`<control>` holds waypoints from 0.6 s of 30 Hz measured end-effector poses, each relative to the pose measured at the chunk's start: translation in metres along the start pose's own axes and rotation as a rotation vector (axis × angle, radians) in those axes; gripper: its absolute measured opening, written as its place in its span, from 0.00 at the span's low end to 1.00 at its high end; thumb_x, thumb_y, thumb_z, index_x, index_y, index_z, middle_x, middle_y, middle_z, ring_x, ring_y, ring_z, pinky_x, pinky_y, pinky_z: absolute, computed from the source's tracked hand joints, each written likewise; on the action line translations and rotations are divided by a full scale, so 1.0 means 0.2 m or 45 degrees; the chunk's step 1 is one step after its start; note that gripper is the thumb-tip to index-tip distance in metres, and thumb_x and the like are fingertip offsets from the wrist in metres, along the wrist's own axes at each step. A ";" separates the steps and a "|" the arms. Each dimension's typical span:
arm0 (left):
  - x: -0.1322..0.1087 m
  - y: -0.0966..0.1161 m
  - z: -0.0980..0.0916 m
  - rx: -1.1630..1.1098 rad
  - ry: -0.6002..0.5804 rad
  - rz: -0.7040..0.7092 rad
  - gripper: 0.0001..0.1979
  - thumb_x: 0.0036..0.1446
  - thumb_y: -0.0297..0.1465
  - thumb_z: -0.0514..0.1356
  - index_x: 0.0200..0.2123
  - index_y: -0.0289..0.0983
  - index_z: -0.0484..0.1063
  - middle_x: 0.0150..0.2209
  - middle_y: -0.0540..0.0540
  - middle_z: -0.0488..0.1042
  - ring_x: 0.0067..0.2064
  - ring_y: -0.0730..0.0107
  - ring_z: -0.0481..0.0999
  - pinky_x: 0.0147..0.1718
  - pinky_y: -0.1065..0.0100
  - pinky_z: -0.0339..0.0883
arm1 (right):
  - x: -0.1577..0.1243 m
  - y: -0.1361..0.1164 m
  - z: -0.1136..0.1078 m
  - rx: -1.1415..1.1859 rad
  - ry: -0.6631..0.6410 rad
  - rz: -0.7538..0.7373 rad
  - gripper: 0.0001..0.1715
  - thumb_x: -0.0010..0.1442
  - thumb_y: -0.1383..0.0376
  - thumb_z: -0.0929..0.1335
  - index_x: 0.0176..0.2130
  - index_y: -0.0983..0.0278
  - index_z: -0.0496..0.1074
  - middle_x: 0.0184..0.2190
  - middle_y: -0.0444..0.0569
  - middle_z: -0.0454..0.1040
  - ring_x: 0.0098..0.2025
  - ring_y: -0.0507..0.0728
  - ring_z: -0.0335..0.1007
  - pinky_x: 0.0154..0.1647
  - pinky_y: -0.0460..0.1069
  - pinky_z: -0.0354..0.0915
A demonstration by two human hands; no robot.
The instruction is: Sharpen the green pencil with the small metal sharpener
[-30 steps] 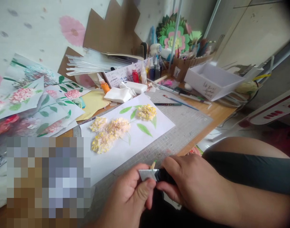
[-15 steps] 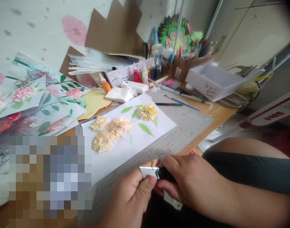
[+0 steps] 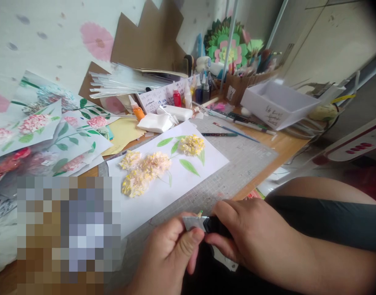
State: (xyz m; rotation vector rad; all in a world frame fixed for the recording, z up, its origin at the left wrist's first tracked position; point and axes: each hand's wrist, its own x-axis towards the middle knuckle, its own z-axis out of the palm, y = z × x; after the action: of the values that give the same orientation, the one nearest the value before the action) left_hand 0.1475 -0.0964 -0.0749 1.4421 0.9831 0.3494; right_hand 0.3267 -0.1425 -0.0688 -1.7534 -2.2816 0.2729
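My right hand [image 3: 246,229] is closed round the black handle of a utility knife [image 3: 194,223], whose wide blade points left. Closed fingers of my left hand [image 3: 172,246] hold a green-tipped pencil [image 3: 200,213]; only its bared wood and tip show behind the blade, the rest being hidden. The left thumb presses against the blade's near edge. Past my hands, a white sheet [image 3: 163,192] lies on the grey cutting mat [image 3: 249,151]. On it are yellow-and-pink raised flower clusters [image 3: 155,166] and drawn green leaves [image 3: 189,167].
Orange [image 3: 137,111] and red [image 3: 176,98] bottles, white tissue packs [image 3: 157,123] and a white box [image 3: 276,106] stand along the back. Brushes [image 3: 233,132] lie on the mat. Finished flower pictures [image 3: 37,131] are piled left. A blurred-out patch covers the lower left.
The knife blade has tilted and shifted slightly to the right along with both hands. The pencil tip shows less above the blade. The view has moved a little.
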 end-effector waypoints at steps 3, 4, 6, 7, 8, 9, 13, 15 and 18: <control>0.00 -0.01 0.01 -0.014 -0.008 -0.027 0.21 0.59 0.48 0.51 0.26 0.37 0.63 0.18 0.54 0.59 0.22 0.78 0.57 0.24 0.72 0.50 | 0.00 0.00 0.00 0.001 -0.009 0.016 0.15 0.60 0.54 0.65 0.32 0.63 0.64 0.25 0.45 0.72 0.23 0.59 0.71 0.22 0.50 0.56; 0.00 -0.02 0.01 -0.026 -0.015 -0.038 0.20 0.59 0.48 0.51 0.28 0.36 0.63 0.20 0.54 0.61 0.22 0.78 0.58 0.24 0.72 0.50 | 0.01 0.00 0.00 0.030 -0.040 0.025 0.15 0.60 0.54 0.65 0.32 0.63 0.65 0.26 0.45 0.73 0.24 0.59 0.71 0.23 0.50 0.57; 0.00 -0.04 0.01 -0.047 -0.026 -0.066 0.18 0.60 0.46 0.51 0.34 0.37 0.64 0.24 0.53 0.64 0.23 0.79 0.58 0.23 0.72 0.50 | 0.01 0.00 0.00 0.112 -0.111 0.047 0.15 0.61 0.54 0.64 0.34 0.63 0.66 0.27 0.46 0.74 0.26 0.59 0.72 0.25 0.50 0.59; 0.00 -0.04 0.01 -0.052 -0.027 -0.076 0.17 0.60 0.46 0.51 0.35 0.37 0.65 0.24 0.53 0.65 0.23 0.79 0.58 0.23 0.72 0.50 | 0.01 0.00 0.00 0.141 -0.137 0.060 0.15 0.61 0.53 0.64 0.35 0.63 0.66 0.28 0.46 0.74 0.27 0.59 0.72 0.27 0.50 0.60; 0.01 -0.04 0.01 -0.044 -0.031 -0.069 0.16 0.60 0.45 0.51 0.34 0.37 0.65 0.24 0.54 0.65 0.22 0.79 0.57 0.23 0.72 0.50 | 0.01 0.00 0.00 0.155 -0.151 0.072 0.15 0.61 0.53 0.64 0.36 0.63 0.67 0.28 0.46 0.75 0.28 0.59 0.73 0.27 0.51 0.60; 0.01 -0.04 0.00 -0.019 -0.030 -0.051 0.18 0.60 0.46 0.51 0.30 0.37 0.65 0.23 0.54 0.64 0.22 0.79 0.57 0.24 0.72 0.50 | 0.01 0.00 0.00 0.155 -0.154 0.081 0.15 0.61 0.53 0.64 0.37 0.63 0.67 0.29 0.47 0.75 0.28 0.60 0.73 0.28 0.51 0.61; 0.02 -0.02 -0.01 0.097 -0.035 0.093 0.24 0.60 0.46 0.51 0.18 0.37 0.58 0.18 0.53 0.58 0.22 0.77 0.57 0.24 0.72 0.50 | 0.01 0.00 -0.01 0.124 -0.148 0.067 0.14 0.61 0.54 0.64 0.36 0.63 0.66 0.28 0.46 0.74 0.29 0.61 0.72 0.29 0.52 0.61; 0.02 -0.01 -0.01 0.100 -0.032 0.117 0.23 0.60 0.46 0.50 0.19 0.37 0.58 0.18 0.53 0.58 0.22 0.77 0.58 0.24 0.72 0.49 | 0.00 0.00 -0.01 0.105 -0.140 0.049 0.14 0.61 0.54 0.64 0.34 0.63 0.65 0.27 0.46 0.74 0.27 0.60 0.72 0.28 0.52 0.60; 0.02 0.00 -0.01 0.099 -0.050 0.089 0.23 0.60 0.46 0.50 0.19 0.37 0.57 0.17 0.53 0.57 0.22 0.77 0.58 0.24 0.72 0.50 | 0.00 0.00 -0.01 0.061 -0.118 0.034 0.14 0.61 0.54 0.64 0.33 0.63 0.64 0.26 0.46 0.73 0.26 0.60 0.71 0.26 0.51 0.59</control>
State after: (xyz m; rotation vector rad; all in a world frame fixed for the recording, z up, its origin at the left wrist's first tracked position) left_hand 0.1473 -0.0922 -0.0763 1.5511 0.9245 0.3359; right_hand 0.3271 -0.1426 -0.0668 -1.7837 -2.2959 0.4191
